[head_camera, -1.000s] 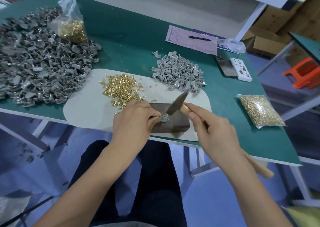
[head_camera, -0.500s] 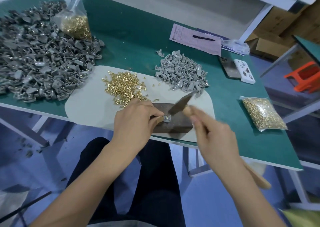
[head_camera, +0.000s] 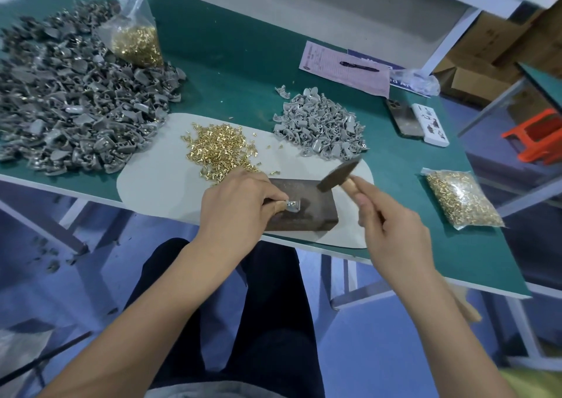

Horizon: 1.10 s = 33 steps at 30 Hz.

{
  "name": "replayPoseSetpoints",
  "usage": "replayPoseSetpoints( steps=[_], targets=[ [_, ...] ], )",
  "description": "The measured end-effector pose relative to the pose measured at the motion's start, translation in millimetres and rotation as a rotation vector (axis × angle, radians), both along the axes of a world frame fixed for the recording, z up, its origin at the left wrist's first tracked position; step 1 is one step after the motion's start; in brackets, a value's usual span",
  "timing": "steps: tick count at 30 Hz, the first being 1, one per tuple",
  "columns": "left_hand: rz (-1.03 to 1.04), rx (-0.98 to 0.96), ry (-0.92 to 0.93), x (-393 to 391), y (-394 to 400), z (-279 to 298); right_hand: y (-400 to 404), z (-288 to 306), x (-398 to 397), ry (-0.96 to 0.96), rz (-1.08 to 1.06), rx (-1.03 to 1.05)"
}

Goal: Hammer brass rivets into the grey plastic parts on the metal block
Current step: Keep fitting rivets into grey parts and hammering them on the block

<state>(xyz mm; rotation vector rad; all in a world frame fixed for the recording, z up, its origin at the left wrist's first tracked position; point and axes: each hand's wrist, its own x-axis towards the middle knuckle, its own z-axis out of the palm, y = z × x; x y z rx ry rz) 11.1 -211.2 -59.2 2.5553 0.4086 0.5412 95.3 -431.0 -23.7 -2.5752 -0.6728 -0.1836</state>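
On the green bench, the dark-headed wooden hammer (head_camera: pixel 338 175), gripped by the right hand (head_camera: pixel 392 230), has lifted off the small grey plastic part (head_camera: pixel 293 206) the left hand (head_camera: pixel 237 206) pinches on the dark metal block (head_camera: pixel 307 215); another blow likely.

The left hand (head_camera: pixel 240 206) pinches a grey plastic part (head_camera: pixel 293 206) on the metal block (head_camera: pixel 301 204); the right hand (head_camera: pixel 392 230) holds the hammer (head_camera: pixel 337 175) raised above it.

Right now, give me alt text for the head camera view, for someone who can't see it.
A person's left hand pinches a grey plastic part on a metal block while the right hand holds a hammer raised above it. Loose brass rivets and piles of grey parts lie on the green table.
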Motion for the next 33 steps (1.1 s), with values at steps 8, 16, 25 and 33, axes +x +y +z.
replayPoseSetpoints(
  steps=[8,16,25,33],
  targets=[
    [0.001,-0.029,-0.016,0,-1,-5,-12,-40,18,0.111,-0.285,-0.172],
    [-0.018,-0.171,-0.088,-11,9,-14,52,-24,-5,-0.152,0.129,0.218],
    [0.243,-0.284,-0.141,-67,76,-21,184,-20,-34,-0.006,0.514,0.128],
    [0.552,-0.172,-0.090,-127,144,-25,291,-38,-64,0.121,0.589,0.129]
  ],
)
